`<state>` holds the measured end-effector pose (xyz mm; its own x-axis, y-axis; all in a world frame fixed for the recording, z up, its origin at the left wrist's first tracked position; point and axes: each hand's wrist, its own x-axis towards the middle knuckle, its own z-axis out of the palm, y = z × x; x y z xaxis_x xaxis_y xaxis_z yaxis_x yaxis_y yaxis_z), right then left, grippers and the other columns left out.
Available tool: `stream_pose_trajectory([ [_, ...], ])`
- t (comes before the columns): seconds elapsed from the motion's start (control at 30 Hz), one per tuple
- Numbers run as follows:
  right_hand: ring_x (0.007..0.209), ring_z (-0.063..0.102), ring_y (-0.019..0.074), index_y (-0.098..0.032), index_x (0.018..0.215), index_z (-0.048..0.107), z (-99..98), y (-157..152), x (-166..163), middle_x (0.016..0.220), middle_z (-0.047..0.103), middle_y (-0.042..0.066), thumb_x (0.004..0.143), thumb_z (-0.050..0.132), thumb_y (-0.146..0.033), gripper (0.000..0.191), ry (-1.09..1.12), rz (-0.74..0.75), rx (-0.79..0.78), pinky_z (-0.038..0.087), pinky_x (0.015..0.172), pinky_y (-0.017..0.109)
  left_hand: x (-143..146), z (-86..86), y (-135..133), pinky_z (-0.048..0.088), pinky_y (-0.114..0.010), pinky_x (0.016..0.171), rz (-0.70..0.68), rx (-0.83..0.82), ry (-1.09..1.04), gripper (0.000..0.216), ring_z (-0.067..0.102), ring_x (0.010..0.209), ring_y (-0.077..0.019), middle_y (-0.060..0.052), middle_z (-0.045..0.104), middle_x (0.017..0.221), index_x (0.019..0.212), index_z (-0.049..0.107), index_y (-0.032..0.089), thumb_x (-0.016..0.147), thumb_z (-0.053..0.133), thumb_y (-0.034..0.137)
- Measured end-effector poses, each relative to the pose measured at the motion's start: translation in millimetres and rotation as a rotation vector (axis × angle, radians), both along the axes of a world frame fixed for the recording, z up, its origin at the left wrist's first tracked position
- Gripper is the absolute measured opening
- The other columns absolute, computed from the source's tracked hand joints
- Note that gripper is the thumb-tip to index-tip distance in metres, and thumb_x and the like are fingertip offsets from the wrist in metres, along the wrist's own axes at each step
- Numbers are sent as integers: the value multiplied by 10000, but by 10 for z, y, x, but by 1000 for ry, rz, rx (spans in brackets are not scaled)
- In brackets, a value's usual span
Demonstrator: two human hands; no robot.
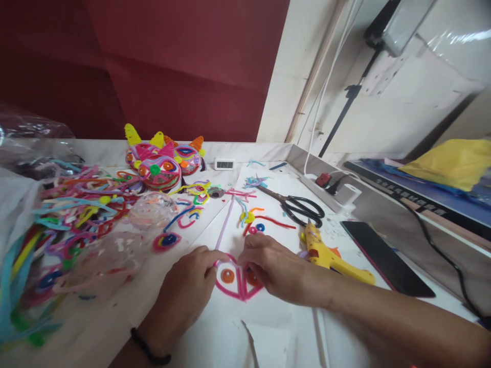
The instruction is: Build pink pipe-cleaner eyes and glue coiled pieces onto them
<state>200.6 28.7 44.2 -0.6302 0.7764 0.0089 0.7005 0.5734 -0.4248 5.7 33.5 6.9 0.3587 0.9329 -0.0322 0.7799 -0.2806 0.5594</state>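
Observation:
My left hand (pixel 187 291) pinches the near end of a long lilac pipe cleaner (pixel 224 224) where it meets a pink pipe-cleaner shape (pixel 241 293) lying on white paper (pixel 268 317). My right hand (pixel 274 268) presses its fingertips on the top of that same pink shape. Two orange coiled discs sit inside the shape, one orange disc (pixel 227 276) in plain view, the other partly under my right fingers. A black band circles my left wrist.
A yellow glue gun (pixel 330 255) lies right of my right hand, black scissors (pixel 301 207) beyond it. A dark phone (pixel 385 258) and a power strip (pixel 337 189) sit further right. Loose pipe cleaners (pixel 72 204), finished colourful masks (pixel 163 161) and a small clock (pixel 224 164) fill the left and back.

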Motion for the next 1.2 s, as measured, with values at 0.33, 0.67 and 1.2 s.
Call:
stream_pose_trajectory([
  [0.33,786,541,156,-145,739,618,-42,-13,2,800,552,37,708,516,63,234,9,0,24,434,778,288,3,-18,4,414,-261,718,14,-19,1,359,586,849,-169,-18,632,933,1025,681,285,811,466,92],
  [0.67,829,550,168,-141,830,650,-61,-38,9,835,566,49,717,504,65,276,18,8,53,438,804,306,5,-8,-4,410,-256,729,13,-15,5,380,592,880,-170,-14,640,942,1043,680,289,811,467,77],
  [1.2,874,529,185,-153,830,650,-57,-47,22,848,568,49,733,503,48,267,21,20,67,416,811,320,11,28,-10,431,-254,788,-2,-25,27,382,595,895,-168,-19,643,955,1042,682,281,810,462,73],
])
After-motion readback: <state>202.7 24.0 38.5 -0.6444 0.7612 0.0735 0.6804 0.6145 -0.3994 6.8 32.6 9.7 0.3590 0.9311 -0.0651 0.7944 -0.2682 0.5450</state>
